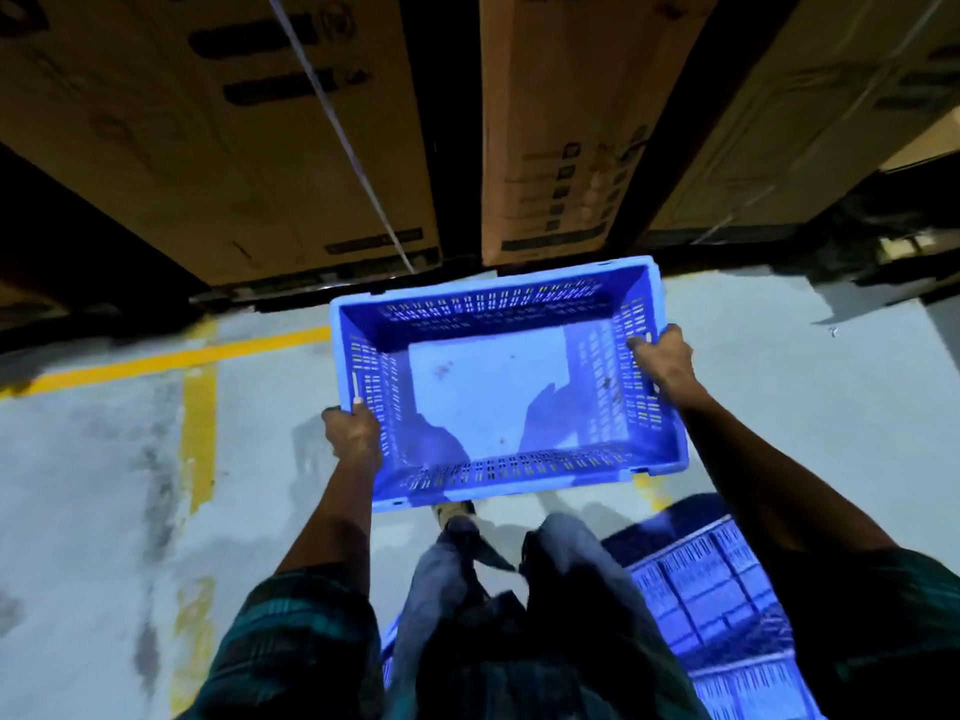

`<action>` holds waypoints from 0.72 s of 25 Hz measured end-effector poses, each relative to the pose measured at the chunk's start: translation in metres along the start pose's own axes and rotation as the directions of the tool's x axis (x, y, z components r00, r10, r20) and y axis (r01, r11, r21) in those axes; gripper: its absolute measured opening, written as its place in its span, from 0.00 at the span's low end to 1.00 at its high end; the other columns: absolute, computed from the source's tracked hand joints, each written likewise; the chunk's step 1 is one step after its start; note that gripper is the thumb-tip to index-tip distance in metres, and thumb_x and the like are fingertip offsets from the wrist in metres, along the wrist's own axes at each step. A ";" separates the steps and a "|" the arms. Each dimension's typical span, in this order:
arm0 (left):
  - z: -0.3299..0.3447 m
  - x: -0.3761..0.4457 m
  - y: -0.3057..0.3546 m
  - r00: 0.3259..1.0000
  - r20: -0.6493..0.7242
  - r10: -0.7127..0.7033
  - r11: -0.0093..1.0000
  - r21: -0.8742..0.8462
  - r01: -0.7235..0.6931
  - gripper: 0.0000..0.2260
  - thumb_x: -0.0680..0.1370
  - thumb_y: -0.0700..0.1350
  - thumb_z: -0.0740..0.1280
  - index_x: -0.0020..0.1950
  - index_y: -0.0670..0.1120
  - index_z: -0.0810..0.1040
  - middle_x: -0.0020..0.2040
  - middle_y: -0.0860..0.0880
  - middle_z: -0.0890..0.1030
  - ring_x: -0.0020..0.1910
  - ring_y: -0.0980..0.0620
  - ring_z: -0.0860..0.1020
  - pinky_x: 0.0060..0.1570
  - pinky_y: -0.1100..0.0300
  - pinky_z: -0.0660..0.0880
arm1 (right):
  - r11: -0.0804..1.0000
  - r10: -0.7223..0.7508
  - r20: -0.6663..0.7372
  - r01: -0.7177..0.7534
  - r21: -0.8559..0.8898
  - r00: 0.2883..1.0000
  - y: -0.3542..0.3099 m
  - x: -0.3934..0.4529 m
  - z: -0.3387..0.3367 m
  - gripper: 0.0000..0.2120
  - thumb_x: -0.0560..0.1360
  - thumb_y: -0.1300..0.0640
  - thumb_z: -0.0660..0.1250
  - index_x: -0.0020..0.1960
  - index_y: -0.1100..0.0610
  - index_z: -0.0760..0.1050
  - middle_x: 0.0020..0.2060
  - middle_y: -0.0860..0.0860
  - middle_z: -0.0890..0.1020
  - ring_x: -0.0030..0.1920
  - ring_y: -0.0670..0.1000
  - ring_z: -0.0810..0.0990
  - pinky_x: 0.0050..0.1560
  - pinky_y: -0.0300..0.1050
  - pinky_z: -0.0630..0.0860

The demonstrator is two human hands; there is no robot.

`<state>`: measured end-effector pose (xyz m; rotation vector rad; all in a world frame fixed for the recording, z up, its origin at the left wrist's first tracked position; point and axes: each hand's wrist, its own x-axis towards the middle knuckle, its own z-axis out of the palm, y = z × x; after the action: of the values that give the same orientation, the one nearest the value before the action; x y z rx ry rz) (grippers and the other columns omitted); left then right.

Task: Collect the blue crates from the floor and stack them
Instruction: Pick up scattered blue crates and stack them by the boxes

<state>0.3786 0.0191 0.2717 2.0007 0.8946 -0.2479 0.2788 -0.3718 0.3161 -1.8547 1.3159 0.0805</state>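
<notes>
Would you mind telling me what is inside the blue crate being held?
The held crate looks empty: bare floor with a few small specks. Shadows darken its near corners, so small things there cannot be ruled out.

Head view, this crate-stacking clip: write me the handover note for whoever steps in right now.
Left hand grips the near left rim of the blue crate; right hand grips its right rim. The crate is empty, held level above the floor, in front of the cardboard boxes.
More blue crates sit low on the right beside the person's legs; how many cannot be told.
Done: this crate is picked up.
Left: set it on those crates, then collect any others; none show elsewhere in this view.
</notes>
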 end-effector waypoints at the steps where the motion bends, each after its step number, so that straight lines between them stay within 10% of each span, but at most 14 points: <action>1: 0.008 0.016 0.000 1.000 0.000 -0.007 1.000 0.020 0.007 0.17 0.80 0.51 0.64 0.58 0.37 0.72 0.57 0.35 0.78 0.55 0.35 0.78 0.58 0.45 0.75 | 1.000 0.008 -0.001 -0.008 0.003 1.000 -0.005 0.011 0.014 0.23 0.73 0.51 0.67 0.63 0.61 0.68 0.60 0.63 0.78 0.57 0.63 0.79 0.59 0.54 0.76; 18: 0.312 0.258 -0.125 0.999 -0.004 -0.033 0.984 0.176 0.033 0.17 0.82 0.49 0.60 0.61 0.36 0.71 0.62 0.34 0.77 0.61 0.34 0.75 0.62 0.46 0.73 | 0.992 -0.084 0.026 0.086 -0.091 0.996 0.113 0.321 0.275 0.25 0.71 0.55 0.65 0.65 0.62 0.66 0.56 0.63 0.80 0.55 0.65 0.78 0.56 0.54 0.74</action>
<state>0.5306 -0.0621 -0.1158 2.1502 0.9351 -0.3553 0.4396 -0.4436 -0.0844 -1.9803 1.2343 0.1186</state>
